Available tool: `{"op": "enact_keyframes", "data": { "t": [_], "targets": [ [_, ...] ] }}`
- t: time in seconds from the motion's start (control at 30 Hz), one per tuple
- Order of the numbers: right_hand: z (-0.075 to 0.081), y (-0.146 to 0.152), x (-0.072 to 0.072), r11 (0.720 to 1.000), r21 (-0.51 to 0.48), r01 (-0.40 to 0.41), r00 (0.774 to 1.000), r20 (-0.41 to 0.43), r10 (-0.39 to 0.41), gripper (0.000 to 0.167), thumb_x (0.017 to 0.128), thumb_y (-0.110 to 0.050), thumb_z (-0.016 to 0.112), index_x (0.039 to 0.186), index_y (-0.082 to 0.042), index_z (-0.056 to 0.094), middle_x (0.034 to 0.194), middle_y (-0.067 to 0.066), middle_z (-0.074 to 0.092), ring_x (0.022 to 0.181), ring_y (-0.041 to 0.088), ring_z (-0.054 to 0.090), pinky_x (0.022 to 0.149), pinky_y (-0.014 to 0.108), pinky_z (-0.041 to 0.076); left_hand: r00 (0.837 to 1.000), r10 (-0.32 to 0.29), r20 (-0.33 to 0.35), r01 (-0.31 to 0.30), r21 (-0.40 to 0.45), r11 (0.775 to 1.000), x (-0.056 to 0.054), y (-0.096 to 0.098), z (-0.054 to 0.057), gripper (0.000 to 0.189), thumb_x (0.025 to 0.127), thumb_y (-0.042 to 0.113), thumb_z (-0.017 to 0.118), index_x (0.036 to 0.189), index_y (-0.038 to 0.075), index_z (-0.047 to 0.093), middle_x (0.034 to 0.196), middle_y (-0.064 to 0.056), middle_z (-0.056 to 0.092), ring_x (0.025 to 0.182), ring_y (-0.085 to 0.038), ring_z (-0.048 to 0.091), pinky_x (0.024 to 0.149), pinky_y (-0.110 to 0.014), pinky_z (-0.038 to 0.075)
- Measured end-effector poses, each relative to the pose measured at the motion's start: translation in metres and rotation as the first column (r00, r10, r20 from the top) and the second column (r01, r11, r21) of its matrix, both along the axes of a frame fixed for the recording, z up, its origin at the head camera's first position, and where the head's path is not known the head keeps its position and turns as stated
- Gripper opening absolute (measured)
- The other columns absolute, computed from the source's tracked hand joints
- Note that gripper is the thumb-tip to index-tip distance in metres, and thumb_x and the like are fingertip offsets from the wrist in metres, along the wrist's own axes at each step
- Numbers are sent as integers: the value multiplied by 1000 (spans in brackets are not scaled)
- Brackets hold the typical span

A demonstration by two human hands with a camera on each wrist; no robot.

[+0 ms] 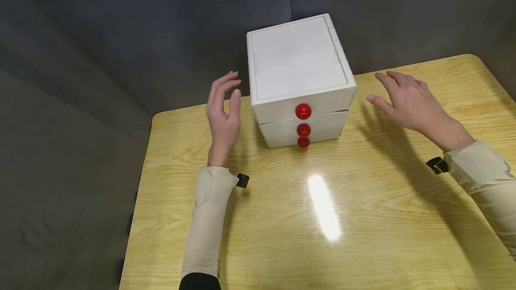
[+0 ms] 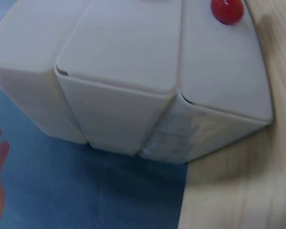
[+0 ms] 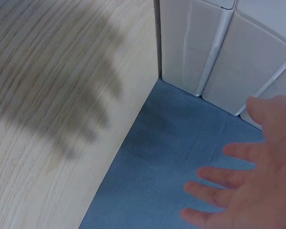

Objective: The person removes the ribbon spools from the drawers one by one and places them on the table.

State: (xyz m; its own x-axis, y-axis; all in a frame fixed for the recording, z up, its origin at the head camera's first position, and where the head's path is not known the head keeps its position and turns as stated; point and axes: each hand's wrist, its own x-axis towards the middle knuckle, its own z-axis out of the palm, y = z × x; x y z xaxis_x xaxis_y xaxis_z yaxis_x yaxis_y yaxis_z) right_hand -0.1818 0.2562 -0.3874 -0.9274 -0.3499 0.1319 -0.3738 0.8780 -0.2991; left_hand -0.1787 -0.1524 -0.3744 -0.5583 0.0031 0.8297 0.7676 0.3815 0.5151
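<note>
A white three-drawer box (image 1: pixel 298 61) with round red knobs (image 1: pixel 303 111) stands at the back of the table, its drawers closed. To its left, my left hand (image 1: pixel 224 111) is raised with fingers loosely bent and nothing in it; only its fingertips show at the edge of the left wrist view. My right hand (image 1: pixel 411 100) hovers to the right of the box, fingers spread and apart from it. In the right wrist view the spread fingers (image 3: pixel 214 193) overlap the dark backdrop beside the white box wall (image 3: pixel 248 62).
The wooden table (image 1: pixel 250 236) has a bright light reflection in front of the box. A dark cloth backdrop (image 1: pixel 161 35) hangs behind and to the left. Small black clips (image 1: pixel 242 180) stick out from both sleeve cuffs.
</note>
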Motion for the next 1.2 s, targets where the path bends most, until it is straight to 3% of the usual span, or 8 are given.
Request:
{"op": "enact_keyframes", "data": {
  "t": [0.17, 0.43, 0.57, 0.67, 0.8, 0.9, 1.07, 1.2],
  "targets": [
    [8, -11, 8, 998, -52, -41, 999, 33, 43, 49, 108, -33, 52, 135, 7, 59, 127, 34, 63, 113, 54, 61, 92, 71, 47, 996, -88, 11, 88, -14, 996, -5, 9, 12, 24, 103, 4, 49, 111, -9, 68, 123, -26, 66, 131, -39, 57, 115, -46, 43],
    [32, -37, 28, 985, -114, -127, 991, 37, 132, 31, 105, -31, 58, 113, -4, 74, 99, 14, 76, 85, 33, 73, 76, 58, 56, 972, -191, 134, 192, 7, 981, -4, 21, 28, 19, 99, -10, 51, 101, -15, 69, 109, -30, 70, 122, -47, 60, 113, -42, 44],
    [38, -45, 37, 978, -131, -162, 987, -16, 162, 24, 103, -26, 62, 108, -6, 76, 94, 8, 77, 76, 24, 70, 70, 51, 57, 952, -222, 211, 230, -18, 973, 5, 27, 43, 19, 97, -11, 50, 99, -17, 67, 109, -34, 69, 125, -52, 54, 116, -39, 39],
    [40, -50, 42, 969, -155, -194, 978, -112, 178, 18, 100, -21, 67, 104, -7, 78, 90, 4, 76, 69, 16, 65, 64, 45, 55, 932, -245, 266, 257, -10, 966, 6, 28, 47, 19, 98, -8, 50, 99, -17, 67, 113, -34, 67, 129, -50, 50, 118, -37, 35],
    [42, -57, 46, 942, -196, -272, 939, -268, 216, 10, 94, -13, 72, 97, -6, 79, 82, 2, 74, 62, 12, 58, 58, 40, 52, 910, -273, 310, 268, 62, 962, 1, 27, 44, 16, 96, -4, 51, 95, -15, 61, 116, -35, 64, 133, -47, 45, 119, -36, 32],
    [43, -62, 49, 918, -229, -323, 912, -336, 237, 4, 91, -10, 74, 91, -8, 77, 75, -1, 70, 58, 10, 52, 54, 31, 47, 903, -292, 316, 259, 143, 955, -9, 27, 31, 14, 93, -2, 50, 89, -15, 53, 115, -37, 62, 134, -44, 43, 120, -37, 31],
    [47, -73, 55, 885, -344, -315, 935, -274, 227, 10, 91, -7, 73, 100, -9, 78, 79, -5, 70, 62, 8, 55, 56, 18, 40, 902, -323, 285, 253, 255, 933, -28, 30, 7, 19, 89, 6, 49, 85, -12, 50, 108, -17, 67, 132, -30, 45, 120, -38, 30],
    [48, -84, 58, 848, -444, -288, 956, -182, 229, 23, 94, -7, 71, 117, -9, 76, 88, -4, 76, 73, 8, 68, 60, 17, 44, 903, -343, 259, 267, 287, 920, -32, 34, 0, 23, 89, 13, 49, 84, -9, 50, 107, -4, 67, 132, -23, 45, 121, -39, 30]
  ]
}}
